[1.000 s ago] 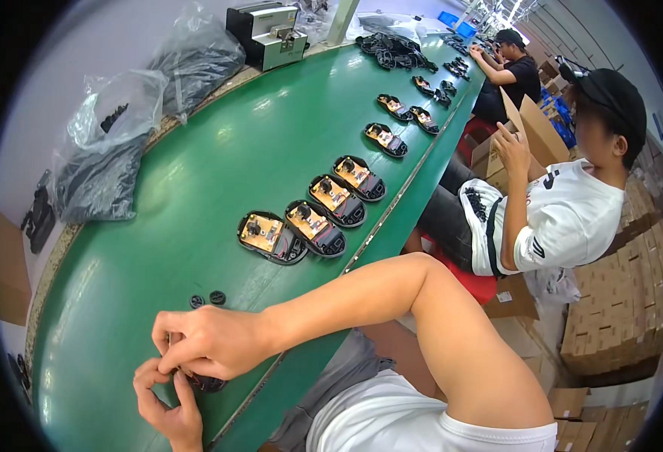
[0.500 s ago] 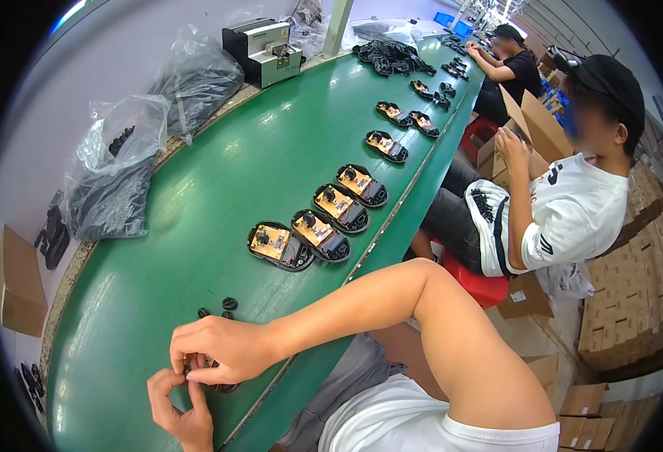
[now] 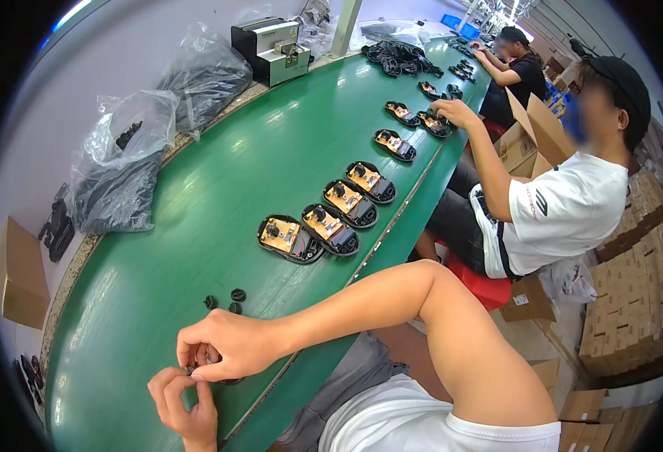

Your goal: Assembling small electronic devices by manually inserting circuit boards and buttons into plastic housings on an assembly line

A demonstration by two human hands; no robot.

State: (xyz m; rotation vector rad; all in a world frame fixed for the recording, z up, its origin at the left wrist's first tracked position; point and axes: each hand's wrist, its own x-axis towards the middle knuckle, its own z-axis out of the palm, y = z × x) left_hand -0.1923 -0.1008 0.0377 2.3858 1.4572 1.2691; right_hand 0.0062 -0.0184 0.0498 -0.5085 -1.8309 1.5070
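My left hand (image 3: 184,403) and my right hand (image 3: 233,343) meet over the near end of the green bench, fingertips pinched together. Between them is a small dark part (image 3: 190,369), mostly covered by the fingers, so its kind does not show. Beneath my right hand lies a dark object, largely hidden by the palm. Just beyond my knuckles sit several small black round wheel-like pieces (image 3: 238,294). Farther along the bench, several opened black mouse-shaped housings (image 3: 290,239) hold tan circuit boards with a black piece on top.
Clear plastic bags of black parts (image 3: 117,188) and a grey-green machine (image 3: 271,51) line the left edge. A black heap (image 3: 399,59) lies at the far end. On the right, a co-worker's hand (image 3: 455,113) touches a housing; another person sits beyond. Cardboard boxes (image 3: 632,294) are stacked behind.
The nearer co-worker has stretched a hand out from the lap to a housing on the bench. My hands remain pinched together, fingers slightly shifted. The whole view has shifted a little.
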